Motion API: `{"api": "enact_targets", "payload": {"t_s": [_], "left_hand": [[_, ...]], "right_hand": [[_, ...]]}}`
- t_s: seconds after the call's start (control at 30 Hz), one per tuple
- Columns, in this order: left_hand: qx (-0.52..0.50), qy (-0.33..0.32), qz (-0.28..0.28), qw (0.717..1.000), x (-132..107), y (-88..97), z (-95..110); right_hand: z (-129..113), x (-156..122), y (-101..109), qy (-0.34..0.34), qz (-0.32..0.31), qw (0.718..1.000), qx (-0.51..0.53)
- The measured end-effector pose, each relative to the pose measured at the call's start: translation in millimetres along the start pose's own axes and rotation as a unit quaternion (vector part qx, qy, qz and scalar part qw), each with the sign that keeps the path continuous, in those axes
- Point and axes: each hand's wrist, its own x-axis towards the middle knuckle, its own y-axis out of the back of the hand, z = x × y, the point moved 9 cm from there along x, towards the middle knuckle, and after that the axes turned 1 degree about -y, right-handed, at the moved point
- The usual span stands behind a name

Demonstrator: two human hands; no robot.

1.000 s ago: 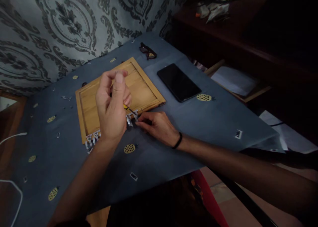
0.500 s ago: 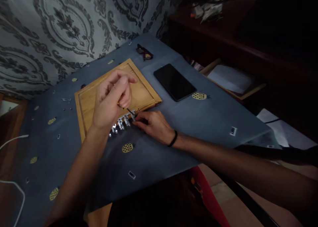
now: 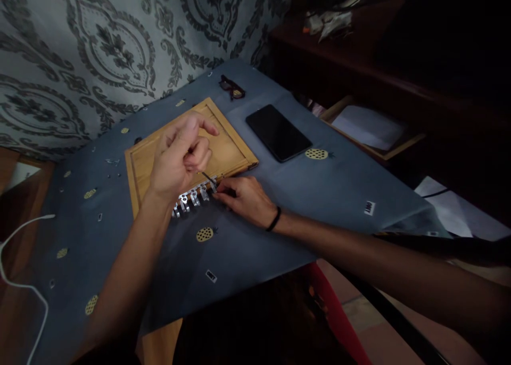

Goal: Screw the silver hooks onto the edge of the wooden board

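Note:
A wooden panel [image 3: 230, 137] with a raised frame lies on the table. Along its near edge runs a metal hook rack [image 3: 194, 196] with several silvery hooks. Above the panel, my left hand [image 3: 181, 151] is closed around a screwdriver [image 3: 208, 178]; its handle is mostly hidden in the fist, and the thin dark shaft slopes down toward the rack's right end. There my right hand [image 3: 248, 200], with a black band on the wrist, has thumb and fingertips pinched at the last hook, close to the screwdriver's tip. What exactly the fingertips grip is partly hidden.
A black phone [image 3: 278, 132] lies right of the panel, with dark-framed glasses [image 3: 231, 87] farther back. Small metal bits [image 3: 114, 163] lie left of the panel. A white cable [image 3: 30, 287] hangs by the table's left side. An open drawer [image 3: 369, 125] stands at right.
The fingers of my left hand have shifted around the screwdriver, the index finger lifting away from the others. My right hand keeps its pinch at the rack's end. The camera view has shifted slightly.

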Motion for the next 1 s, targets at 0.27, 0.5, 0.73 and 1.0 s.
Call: {"api": "enact_targets", "payload": {"t_s": [0.27, 0.5, 0.73, 1.0], "left_hand": [[0.001, -0.042, 0.15, 0.988, -5.7, 22.7, 1.6], [0.008, 0.001, 0.067, 0.998, -1.3, 0.6, 1.9], [-0.001, -0.032, 0.106, 0.994, -4.7, 22.8, 11.4], [0.004, -0.071, 0.176, 0.982, -17.3, 13.4, 28.3]], "right_hand": [[-0.6, -0.1, 0.9, -0.004, 0.003, 1.0, -0.003], [-2.1, -1.7, 2.5, -0.006, 0.002, 1.0, -0.001], [-1.0, -0.6, -0.1, -0.004, -0.003, 1.0, 0.001], [-2.4, -1.4, 1.6, 0.002, 0.0, 1.0, 0.004]]}}
